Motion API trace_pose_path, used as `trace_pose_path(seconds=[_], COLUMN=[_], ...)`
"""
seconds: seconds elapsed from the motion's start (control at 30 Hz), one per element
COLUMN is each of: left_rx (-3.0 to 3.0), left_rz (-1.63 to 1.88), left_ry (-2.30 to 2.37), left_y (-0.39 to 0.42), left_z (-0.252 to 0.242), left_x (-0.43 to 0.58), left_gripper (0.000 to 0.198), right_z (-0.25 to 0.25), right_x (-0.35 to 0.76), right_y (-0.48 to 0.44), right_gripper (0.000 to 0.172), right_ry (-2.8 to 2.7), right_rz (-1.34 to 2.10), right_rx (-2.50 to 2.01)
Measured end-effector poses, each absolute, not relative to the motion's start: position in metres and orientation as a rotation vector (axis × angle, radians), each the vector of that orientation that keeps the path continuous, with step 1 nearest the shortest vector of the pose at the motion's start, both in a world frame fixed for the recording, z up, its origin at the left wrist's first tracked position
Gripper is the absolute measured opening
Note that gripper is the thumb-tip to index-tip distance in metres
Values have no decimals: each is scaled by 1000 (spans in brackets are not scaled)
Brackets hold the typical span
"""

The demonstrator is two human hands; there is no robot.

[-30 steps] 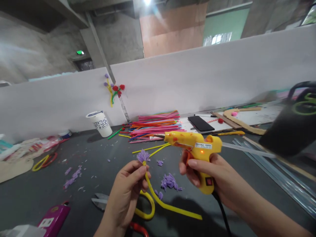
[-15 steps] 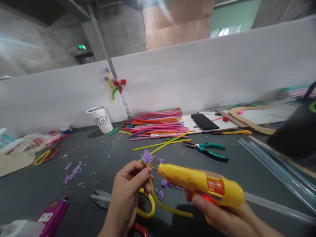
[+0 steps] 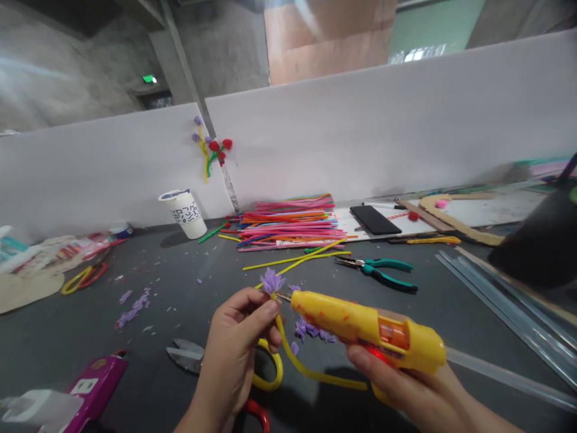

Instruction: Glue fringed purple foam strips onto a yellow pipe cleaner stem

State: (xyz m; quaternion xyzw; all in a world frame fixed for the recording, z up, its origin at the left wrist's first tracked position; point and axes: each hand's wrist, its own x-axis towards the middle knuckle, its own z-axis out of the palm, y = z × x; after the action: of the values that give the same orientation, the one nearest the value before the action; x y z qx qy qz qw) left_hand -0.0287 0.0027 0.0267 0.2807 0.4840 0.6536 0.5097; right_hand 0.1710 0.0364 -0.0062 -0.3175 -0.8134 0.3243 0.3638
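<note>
Between the thumb and fingers of my left hand [image 3: 241,337] is a yellow stem [image 3: 300,368] topped by a purple flower [image 3: 271,281]. The stem's free end curves down to the right. My right hand [image 3: 396,385] is wrapped round a yellow glue gun [image 3: 360,325], with a clear glue stick in its back and a red light showing. The gun's metal tip is at the base of the flower; whether it touches is too small to tell. Purple petal pieces [image 3: 311,328] lie behind the gun. Scissors [image 3: 187,356] with yellow and red handles lie partly under my left hand.
Teal pliers [image 3: 387,273], yellow stems [image 3: 295,262], a bundle of coloured stems [image 3: 288,222] and a phone [image 3: 375,220] lie further back. A white cup [image 3: 184,213] stands left, a purple power strip [image 3: 97,385] lies front left. Clear glue sticks [image 3: 505,300] and a black container [image 3: 536,240] are right.
The flower and the gun's tip have shifted slightly up in view, and the tip remains near the flower's base. The stem's free end has swung a little to the right.
</note>
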Motion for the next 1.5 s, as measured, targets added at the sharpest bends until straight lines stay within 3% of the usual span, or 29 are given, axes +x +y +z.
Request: trace_pose_path(seconds=[1.03,1.3,1.5], left_rx=[696,697,675], left_rz=[1550,1572,1565], left_ry=[1172,1188,1217], left_y=[3,2,4], left_z=[27,29,28], left_x=[-29,-29,-34], left_gripper=[18,17,16], right_z=[4,5,17], right_x=[165,164,159], right_y=[35,35,59], right_gripper=[35,25,17], right_ry=[-2040,-2060,-1827], right_rz=[993,730,1054], right_rx=[-800,-836,-1017])
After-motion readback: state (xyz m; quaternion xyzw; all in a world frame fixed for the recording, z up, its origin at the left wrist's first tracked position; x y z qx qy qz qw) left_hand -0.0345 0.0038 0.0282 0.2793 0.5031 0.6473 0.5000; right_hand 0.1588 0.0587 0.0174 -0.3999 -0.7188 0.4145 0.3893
